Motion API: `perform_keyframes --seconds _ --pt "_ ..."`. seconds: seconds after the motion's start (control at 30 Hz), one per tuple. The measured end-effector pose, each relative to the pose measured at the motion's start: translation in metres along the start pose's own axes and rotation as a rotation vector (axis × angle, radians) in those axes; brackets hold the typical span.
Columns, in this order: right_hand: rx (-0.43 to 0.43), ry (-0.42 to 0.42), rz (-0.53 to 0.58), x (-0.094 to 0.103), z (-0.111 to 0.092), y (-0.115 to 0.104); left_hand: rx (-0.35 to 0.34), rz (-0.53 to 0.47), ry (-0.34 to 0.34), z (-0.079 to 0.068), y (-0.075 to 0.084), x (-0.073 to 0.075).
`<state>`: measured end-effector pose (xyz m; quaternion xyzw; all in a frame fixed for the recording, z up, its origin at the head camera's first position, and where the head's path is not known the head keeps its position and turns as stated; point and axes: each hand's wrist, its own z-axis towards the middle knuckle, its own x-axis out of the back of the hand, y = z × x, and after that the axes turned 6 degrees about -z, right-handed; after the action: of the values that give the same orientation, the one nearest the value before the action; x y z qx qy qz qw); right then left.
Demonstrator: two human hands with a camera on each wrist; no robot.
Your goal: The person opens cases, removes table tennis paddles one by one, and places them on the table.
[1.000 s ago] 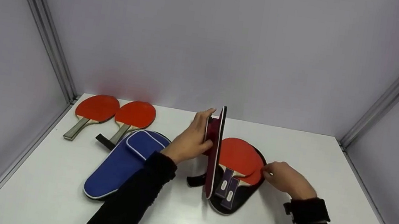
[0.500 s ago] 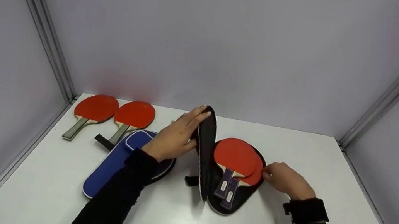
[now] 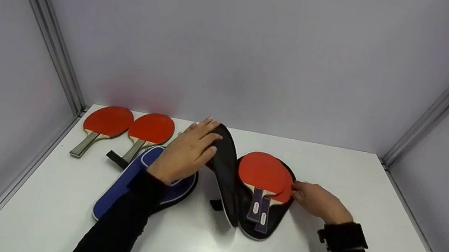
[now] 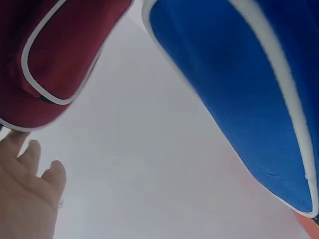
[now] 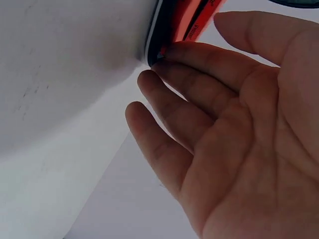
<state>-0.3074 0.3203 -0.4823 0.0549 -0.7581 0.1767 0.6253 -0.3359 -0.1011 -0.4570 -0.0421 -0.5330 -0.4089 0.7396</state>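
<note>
A paddle case lies opened out, its black inside showing. Its raised lid (image 3: 224, 174) leans left, and the dark red outside with white piping (image 4: 65, 64) shows in the left wrist view. Two red table tennis paddles (image 3: 263, 171) with purple handles overlap in the case's lower half (image 3: 269, 227). My left hand (image 3: 185, 151) touches the lid's upper left edge, fingers mostly straight. My right hand (image 3: 321, 201) rests its fingertips on the right rim of the case, beside the paddles. In the right wrist view its thumb (image 5: 249, 32) stands apart from the fingers.
A blue paddle case (image 3: 117, 199) with white piping lies left, partly under the left forearm. Behind it are two red paddles, one at far left (image 3: 108, 122) and one beside it (image 3: 153, 128). Grey walls (image 3: 235, 48) enclose the white table (image 3: 374, 182) at the back and sides.
The lid has swung from upright to leaning left, with my left hand moving left along with it. The case's lower half and its paddles have shifted slightly; my right hand stays at the rim.
</note>
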Motion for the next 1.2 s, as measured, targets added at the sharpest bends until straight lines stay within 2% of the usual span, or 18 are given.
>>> perform_keyframes --seconds 0.13,0.3,0.57,0.77,1.0,1.2 --pt "-0.019 -0.008 0.024 -0.002 0.001 0.001 0.03 0.089 -0.04 -0.004 0.002 0.001" --pt "-0.038 -0.015 0.018 -0.002 0.001 0.001 0.048 0.149 -0.12 -0.007 0.003 0.002" --pt "-0.007 0.026 -0.035 -0.002 -0.001 -0.002 0.017 0.236 -0.2 -0.017 0.008 0.002" --pt "0.032 0.068 -0.082 0.003 -0.003 -0.015 0.063 0.219 -0.326 -0.022 0.012 -0.008" --pt "0.087 0.136 -0.094 0.008 -0.004 -0.033 0.086 0.184 -0.38 -0.024 0.019 -0.022" --pt "0.199 0.195 -0.168 0.007 -0.006 -0.047 0.104 0.228 -0.444 -0.023 0.026 -0.036"
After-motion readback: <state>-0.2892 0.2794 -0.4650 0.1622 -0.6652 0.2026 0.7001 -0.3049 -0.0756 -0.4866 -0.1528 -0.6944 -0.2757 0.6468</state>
